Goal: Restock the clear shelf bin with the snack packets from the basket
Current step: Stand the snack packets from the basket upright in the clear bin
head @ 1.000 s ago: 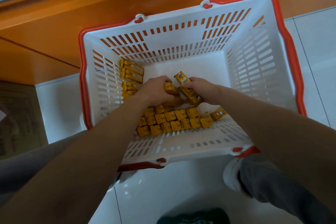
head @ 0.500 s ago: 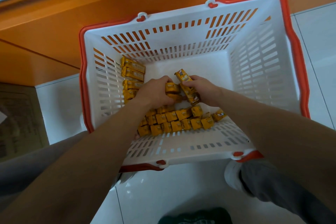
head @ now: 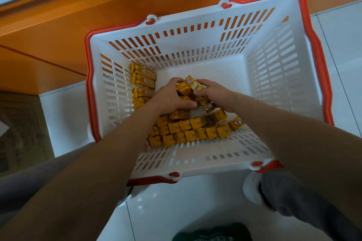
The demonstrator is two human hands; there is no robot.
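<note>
Several yellow snack packets (head: 191, 87) are squeezed together between the two hands, low inside the basket and just above the rows of loose packets (head: 188, 130) under the fingertips. The slick wrappers seem held mainly by a sideways squeeze. If so, on lifting, a middle packet could slip out and drop back, or the bunch could fan apart if either palm eases.

The left hand (head: 172, 98) curls its fingers round the bunch from its side, thumb lying across below. The right hand (head: 213, 94) wraps the other side with bent fingers. Both wrists angle inward.

Stacked packets (head: 143, 77) lie beyond the left fingers against the white basket (head: 195, 164) wall. The shelf bin is out of view.
</note>
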